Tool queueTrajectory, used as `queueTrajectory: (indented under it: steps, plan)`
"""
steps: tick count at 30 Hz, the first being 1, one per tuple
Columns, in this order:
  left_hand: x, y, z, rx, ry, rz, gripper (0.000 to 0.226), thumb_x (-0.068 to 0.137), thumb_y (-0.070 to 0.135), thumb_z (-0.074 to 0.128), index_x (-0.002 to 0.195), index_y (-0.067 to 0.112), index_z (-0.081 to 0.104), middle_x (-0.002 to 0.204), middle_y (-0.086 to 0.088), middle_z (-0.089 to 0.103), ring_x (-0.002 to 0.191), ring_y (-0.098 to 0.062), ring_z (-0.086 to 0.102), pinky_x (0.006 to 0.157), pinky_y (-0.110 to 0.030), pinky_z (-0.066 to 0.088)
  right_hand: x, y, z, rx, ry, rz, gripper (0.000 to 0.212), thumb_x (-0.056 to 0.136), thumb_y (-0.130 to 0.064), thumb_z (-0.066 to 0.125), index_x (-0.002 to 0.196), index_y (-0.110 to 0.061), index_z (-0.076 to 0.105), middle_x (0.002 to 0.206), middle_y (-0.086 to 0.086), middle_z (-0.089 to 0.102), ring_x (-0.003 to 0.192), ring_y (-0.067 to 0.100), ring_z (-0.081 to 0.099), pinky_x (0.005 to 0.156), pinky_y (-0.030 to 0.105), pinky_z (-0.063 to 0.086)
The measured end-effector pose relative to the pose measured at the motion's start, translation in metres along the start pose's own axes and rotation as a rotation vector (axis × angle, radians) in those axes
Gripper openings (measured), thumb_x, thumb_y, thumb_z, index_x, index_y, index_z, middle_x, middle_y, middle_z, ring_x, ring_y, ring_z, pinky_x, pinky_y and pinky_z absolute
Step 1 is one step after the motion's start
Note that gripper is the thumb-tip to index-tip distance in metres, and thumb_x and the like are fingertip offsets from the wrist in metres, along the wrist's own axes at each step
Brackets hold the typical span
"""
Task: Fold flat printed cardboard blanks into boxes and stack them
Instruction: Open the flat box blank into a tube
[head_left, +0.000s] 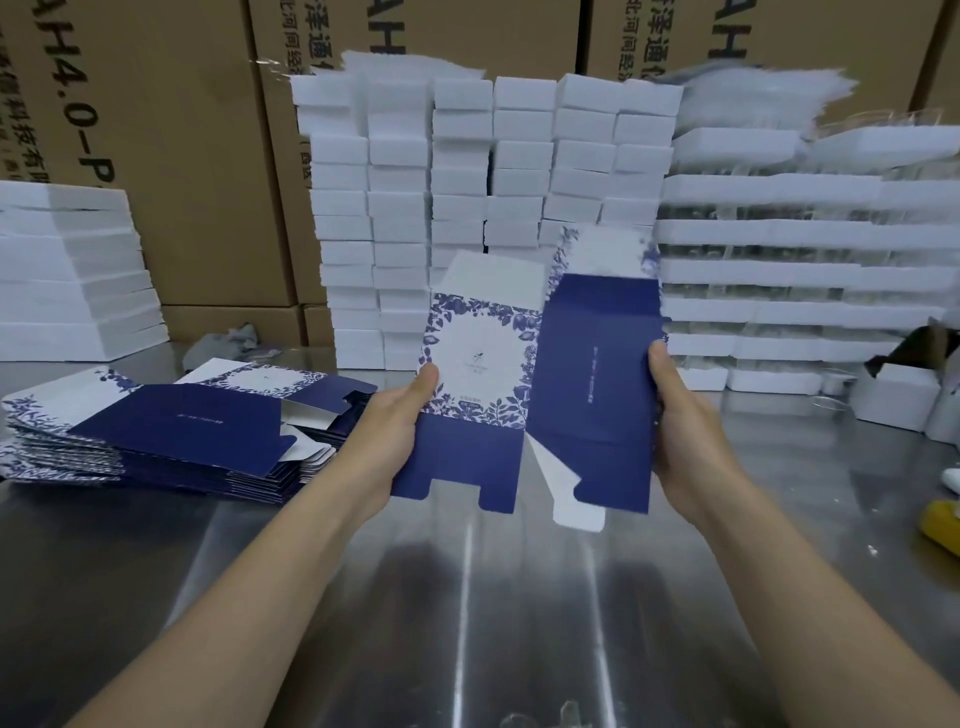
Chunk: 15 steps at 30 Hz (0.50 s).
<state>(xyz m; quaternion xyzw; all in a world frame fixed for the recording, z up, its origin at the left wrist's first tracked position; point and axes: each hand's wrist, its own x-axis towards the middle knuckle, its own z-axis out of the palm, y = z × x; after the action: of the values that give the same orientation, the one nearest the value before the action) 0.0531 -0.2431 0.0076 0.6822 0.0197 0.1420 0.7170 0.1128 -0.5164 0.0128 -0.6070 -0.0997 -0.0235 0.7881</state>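
Observation:
I hold one printed cardboard blank (524, 384) upright above the steel table (467, 597). It is navy blue with a white floral panel, and it is partly opened into a V along its middle crease. My left hand (395, 436) grips its left edge beside the floral panel. My right hand (680, 426) grips the right edge of the navy panel. A pile of flat blanks (171, 431) of the same print lies on the table to the left. Behind the blank rise columns of stacked white boxes (467, 208).
Brown shipping cartons (171, 130) line the back wall. More white stacks stand at far left (67, 275) and at right (810, 260). A small open white box (898, 395) and a yellow object (943, 525) sit at the right edge. A grey rag (223, 343) lies behind the pile.

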Motion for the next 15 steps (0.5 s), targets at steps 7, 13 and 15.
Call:
queueTrajectory:
  steps: [7,13,15]
  plan:
    - [0.003,-0.001,-0.001,-0.054,0.026,-0.022,0.039,0.103,0.06,0.057,0.103,0.033,0.085,0.114,0.001,0.081,0.104,-0.019,0.079,0.09,-0.038,0.059,0.002,0.01,0.006,-0.194,-0.006,-0.014,0.038,0.105,-0.051,0.058,0.11,-0.019,0.078,0.103,-0.003,0.082,0.091,0.019,0.08,0.081,0.037,0.059]
    - [0.003,-0.003,-0.003,0.018,0.107,0.015,0.048,0.106,0.061,0.048,0.113,0.024,0.079,0.107,0.002,0.082,0.099,-0.021,0.08,0.099,-0.043,0.058,-0.001,0.009,0.01,-0.193,-0.087,0.031,0.042,0.104,-0.056,0.055,0.116,-0.022,0.077,0.108,-0.003,0.082,0.095,0.019,0.08,0.082,0.037,0.061]
    - [0.004,-0.003,-0.004,0.019,0.095,-0.007,0.046,0.106,0.059,0.051,0.115,0.024,0.079,0.108,0.001,0.082,0.1,-0.022,0.079,0.102,-0.045,0.057,-0.001,0.011,0.011,-0.203,-0.091,0.047,0.041,0.107,-0.052,0.05,0.119,-0.022,0.075,0.111,-0.002,0.081,0.098,0.021,0.079,0.091,0.044,0.062]
